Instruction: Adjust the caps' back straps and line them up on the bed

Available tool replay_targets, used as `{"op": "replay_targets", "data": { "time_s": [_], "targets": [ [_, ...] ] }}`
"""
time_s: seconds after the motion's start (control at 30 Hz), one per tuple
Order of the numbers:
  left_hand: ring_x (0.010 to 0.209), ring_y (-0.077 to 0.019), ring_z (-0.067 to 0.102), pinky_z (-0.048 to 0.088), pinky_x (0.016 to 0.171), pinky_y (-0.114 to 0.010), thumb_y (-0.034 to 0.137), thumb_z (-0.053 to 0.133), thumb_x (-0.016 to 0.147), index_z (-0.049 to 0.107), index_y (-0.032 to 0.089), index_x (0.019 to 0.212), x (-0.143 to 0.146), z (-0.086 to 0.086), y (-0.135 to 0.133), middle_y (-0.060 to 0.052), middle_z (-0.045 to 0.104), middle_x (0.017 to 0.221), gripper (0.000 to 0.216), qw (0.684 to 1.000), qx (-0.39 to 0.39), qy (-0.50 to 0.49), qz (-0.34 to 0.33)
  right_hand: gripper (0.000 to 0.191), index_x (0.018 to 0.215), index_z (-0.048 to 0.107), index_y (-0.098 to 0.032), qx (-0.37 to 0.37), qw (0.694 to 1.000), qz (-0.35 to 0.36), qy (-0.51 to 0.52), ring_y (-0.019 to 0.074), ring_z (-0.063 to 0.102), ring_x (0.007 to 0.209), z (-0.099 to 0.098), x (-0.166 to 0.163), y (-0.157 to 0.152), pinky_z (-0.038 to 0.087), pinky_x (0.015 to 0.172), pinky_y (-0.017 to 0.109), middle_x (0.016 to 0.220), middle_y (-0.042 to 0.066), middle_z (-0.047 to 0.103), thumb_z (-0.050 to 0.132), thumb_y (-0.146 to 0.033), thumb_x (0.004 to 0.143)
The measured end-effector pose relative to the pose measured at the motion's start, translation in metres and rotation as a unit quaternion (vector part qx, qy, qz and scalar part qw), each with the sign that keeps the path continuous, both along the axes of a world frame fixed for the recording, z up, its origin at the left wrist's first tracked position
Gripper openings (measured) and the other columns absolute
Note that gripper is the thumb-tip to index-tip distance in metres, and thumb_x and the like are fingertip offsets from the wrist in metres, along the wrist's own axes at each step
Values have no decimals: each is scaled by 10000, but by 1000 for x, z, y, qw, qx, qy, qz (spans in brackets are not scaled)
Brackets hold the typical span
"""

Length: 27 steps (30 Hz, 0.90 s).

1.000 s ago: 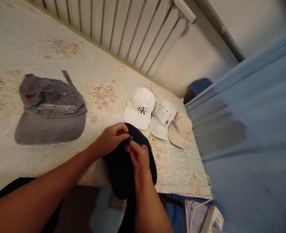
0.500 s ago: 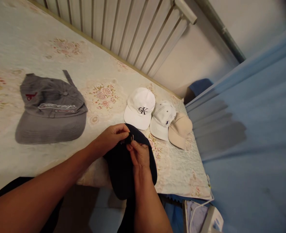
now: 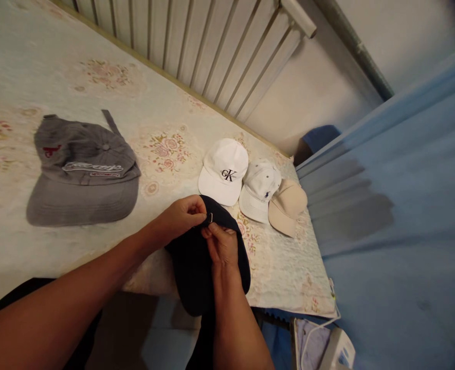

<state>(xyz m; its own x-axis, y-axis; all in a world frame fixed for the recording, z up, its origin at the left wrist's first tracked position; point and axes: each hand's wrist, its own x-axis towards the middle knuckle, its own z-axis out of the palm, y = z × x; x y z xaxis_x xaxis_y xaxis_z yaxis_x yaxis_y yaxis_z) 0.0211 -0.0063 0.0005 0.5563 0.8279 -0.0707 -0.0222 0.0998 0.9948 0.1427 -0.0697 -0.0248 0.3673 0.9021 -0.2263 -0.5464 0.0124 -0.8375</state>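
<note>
A black baseball cap lies at the near edge of the bed, its brim pointing down toward me. My left hand pinches the strap at the cap's back, close beside a small metal buckle. On the other side of that buckle, my right hand is closed on the strap, thumb and fingers together. The fingertips partly hide the strap. Just beyond the black cap sits a white cap with dark letters on its front.
A grey cap with a loose strap rests at the left. Right of the lettered cap are another white cap and a beige cap. A floral bedspread lies beneath them. A radiator and a blue curtain border the bed.
The left fingers have shifted slightly at the strap by the buckle, and less dark strap shows between the hands. The view has moved very slightly; the other caps stay put.
</note>
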Motion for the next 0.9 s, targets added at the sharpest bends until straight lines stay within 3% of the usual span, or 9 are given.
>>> {"op": "replay_targets", "data": {
  "time_s": [0.27, 0.63, 0.9],
  "targets": [
    [543, -140, 543, 351, 521, -250, 276, 596, 674, 511, 205, 690, 2, -8, 2, 48, 557, 550, 111, 1000, 12, 21, 16, 190, 548, 575, -158, 21, 1000, 5, -11, 78, 429, 469, -2, -1, 1, 352, 518, 273, 478, -57, 507, 764, -150, 545],
    [596, -180, 659, 453, 607, -294, 273, 616, 711, 495, 213, 702, 0, -1, 0, 13, 678, 565, 135, 999, -24, -30, -24, 181, 565, 586, -159, 23, 1000, 4, -12, 72, 399, 462, -3, -2, 2, 328, 503, 268, 478, -62, 496, 764, -150, 532],
    [582, -173, 668, 465, 592, -281, 244, 621, 717, 488, 214, 694, 1, -1, 0, 18, 679, 554, 138, 998, -37, -49, -32, 170, 571, 583, -167, 22, 999, 7, -31, 82, 405, 472, -5, -3, 2, 336, 512, 274, 486, -62, 493, 751, -149, 546]
  ]
}}
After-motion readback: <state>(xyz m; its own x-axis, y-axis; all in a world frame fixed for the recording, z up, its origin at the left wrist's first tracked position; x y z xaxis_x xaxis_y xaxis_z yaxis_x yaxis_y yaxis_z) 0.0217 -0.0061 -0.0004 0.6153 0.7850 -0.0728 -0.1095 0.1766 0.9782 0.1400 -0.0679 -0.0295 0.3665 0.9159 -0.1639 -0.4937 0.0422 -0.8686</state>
